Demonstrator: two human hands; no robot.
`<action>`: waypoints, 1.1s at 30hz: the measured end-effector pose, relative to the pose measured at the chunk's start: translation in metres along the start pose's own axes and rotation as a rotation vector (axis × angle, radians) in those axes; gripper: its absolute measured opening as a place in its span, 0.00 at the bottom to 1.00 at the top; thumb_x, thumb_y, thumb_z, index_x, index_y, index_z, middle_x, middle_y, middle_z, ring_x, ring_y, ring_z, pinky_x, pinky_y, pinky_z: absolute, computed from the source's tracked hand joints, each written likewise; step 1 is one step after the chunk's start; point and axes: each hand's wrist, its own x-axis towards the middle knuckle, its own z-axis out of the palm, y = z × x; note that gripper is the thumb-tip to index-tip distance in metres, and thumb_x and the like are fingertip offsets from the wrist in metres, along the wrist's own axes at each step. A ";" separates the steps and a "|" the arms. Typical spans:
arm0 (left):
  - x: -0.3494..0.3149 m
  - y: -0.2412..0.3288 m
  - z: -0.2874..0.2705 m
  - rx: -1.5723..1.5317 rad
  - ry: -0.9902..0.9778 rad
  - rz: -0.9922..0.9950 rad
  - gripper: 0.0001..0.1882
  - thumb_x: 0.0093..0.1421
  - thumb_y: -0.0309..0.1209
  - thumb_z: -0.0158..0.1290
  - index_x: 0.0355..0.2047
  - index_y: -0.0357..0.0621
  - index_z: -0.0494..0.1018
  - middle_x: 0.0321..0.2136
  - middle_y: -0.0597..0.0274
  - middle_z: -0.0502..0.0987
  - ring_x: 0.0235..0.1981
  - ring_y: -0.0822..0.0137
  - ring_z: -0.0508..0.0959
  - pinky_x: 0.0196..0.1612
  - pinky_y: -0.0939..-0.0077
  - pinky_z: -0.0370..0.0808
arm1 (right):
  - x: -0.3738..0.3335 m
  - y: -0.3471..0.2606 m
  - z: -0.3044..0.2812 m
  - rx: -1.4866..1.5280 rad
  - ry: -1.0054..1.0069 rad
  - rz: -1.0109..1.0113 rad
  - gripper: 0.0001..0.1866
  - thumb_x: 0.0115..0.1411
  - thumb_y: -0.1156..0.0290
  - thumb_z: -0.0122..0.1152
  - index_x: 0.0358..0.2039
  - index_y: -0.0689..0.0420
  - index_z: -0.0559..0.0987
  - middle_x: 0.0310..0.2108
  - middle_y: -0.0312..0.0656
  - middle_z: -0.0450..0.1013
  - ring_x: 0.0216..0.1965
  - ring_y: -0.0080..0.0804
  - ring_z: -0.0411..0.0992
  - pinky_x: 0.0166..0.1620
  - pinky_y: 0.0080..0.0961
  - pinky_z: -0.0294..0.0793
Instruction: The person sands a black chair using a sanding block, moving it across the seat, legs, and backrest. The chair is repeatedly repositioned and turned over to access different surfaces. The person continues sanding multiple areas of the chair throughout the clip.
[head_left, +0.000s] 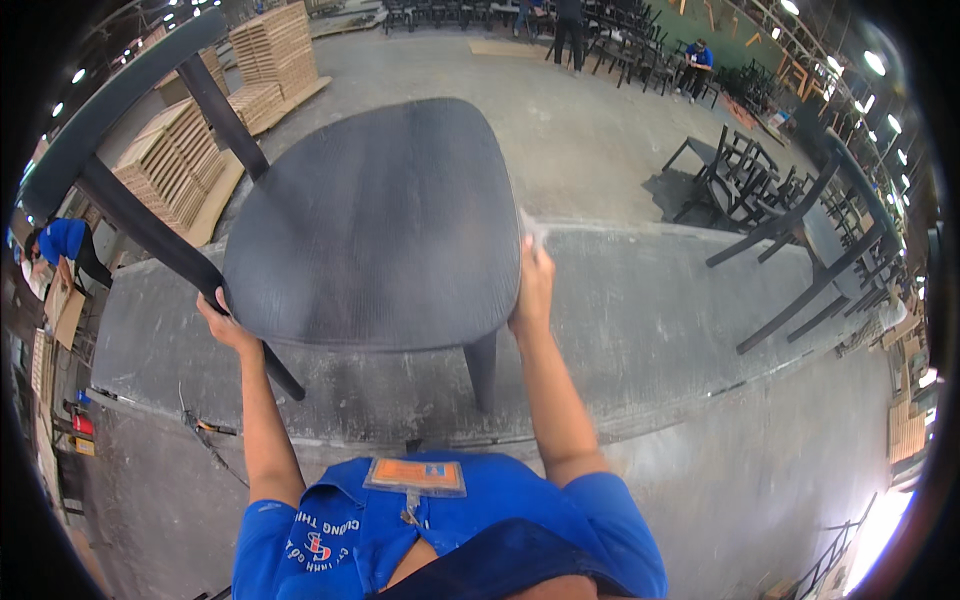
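A dark wooden chair [370,230] stands on the long grey work table [640,330] in front of me. Its seat faces up and its backrest [120,110] is toward my left. My left hand [228,325] is closed round the rear post where it meets the seat's near left corner. At the seat's right edge is my right hand [535,285], its fingers bent against the rim. A pale, blurred, cloth-like piece [538,232] shows at those fingertips. The far side of the right fingers is hidden.
Another dark chair [825,240] stands at the table's right end. More dark chairs [735,180] are on the floor beyond. Stacked wooden slats [170,160] stand at far left. A hose [200,425] hangs at the near left edge. Co-workers in blue [65,245] work nearby.
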 end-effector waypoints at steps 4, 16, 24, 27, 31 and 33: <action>-0.003 0.000 -0.002 -0.066 -0.009 0.009 0.23 0.65 0.45 0.45 0.51 0.40 0.65 0.38 0.48 0.76 0.37 0.52 0.76 0.41 0.64 0.70 | -0.052 0.004 -0.007 -0.532 0.113 -0.458 0.25 0.68 0.58 0.40 0.59 0.63 0.65 0.51 0.49 0.68 0.51 0.34 0.65 0.55 0.28 0.62; 0.000 -0.003 -0.003 -0.002 -0.027 -0.028 0.21 0.65 0.44 0.46 0.50 0.42 0.66 0.38 0.52 0.76 0.35 0.54 0.77 0.38 0.67 0.72 | 0.061 -0.014 0.009 -0.318 0.004 -0.150 0.27 0.67 0.55 0.42 0.56 0.64 0.68 0.44 0.38 0.70 0.42 0.22 0.64 0.49 0.18 0.61; -0.005 -0.021 0.001 0.014 0.013 -0.043 0.23 0.62 0.46 0.49 0.51 0.44 0.65 0.36 0.49 0.75 0.34 0.52 0.78 0.36 0.66 0.72 | 0.248 0.014 0.025 -0.433 -0.184 -0.215 0.26 0.66 0.56 0.44 0.51 0.66 0.74 0.48 0.42 0.72 0.51 0.27 0.66 0.56 0.20 0.58; -0.006 -0.030 0.003 0.013 0.043 -0.013 0.24 0.61 0.47 0.50 0.51 0.45 0.65 0.36 0.49 0.75 0.35 0.51 0.78 0.37 0.65 0.72 | 0.307 0.011 0.052 -0.350 -0.391 -0.124 0.25 0.66 0.56 0.44 0.49 0.64 0.75 0.44 0.40 0.73 0.46 0.25 0.68 0.52 0.20 0.62; -0.008 -0.036 0.004 0.043 0.057 -0.028 0.25 0.61 0.48 0.50 0.50 0.44 0.65 0.37 0.50 0.76 0.35 0.51 0.78 0.37 0.66 0.73 | 0.357 0.007 0.080 -0.677 -0.640 -0.127 0.21 0.62 0.55 0.53 0.45 0.58 0.79 0.38 0.35 0.75 0.40 0.23 0.69 0.47 0.20 0.65; -0.008 -0.035 0.004 0.056 0.048 -0.034 0.25 0.61 0.48 0.50 0.50 0.44 0.66 0.37 0.50 0.76 0.35 0.51 0.78 0.37 0.66 0.73 | 0.360 0.009 0.085 -0.828 -0.653 -0.240 0.20 0.62 0.55 0.54 0.45 0.56 0.80 0.38 0.34 0.75 0.40 0.23 0.69 0.48 0.21 0.65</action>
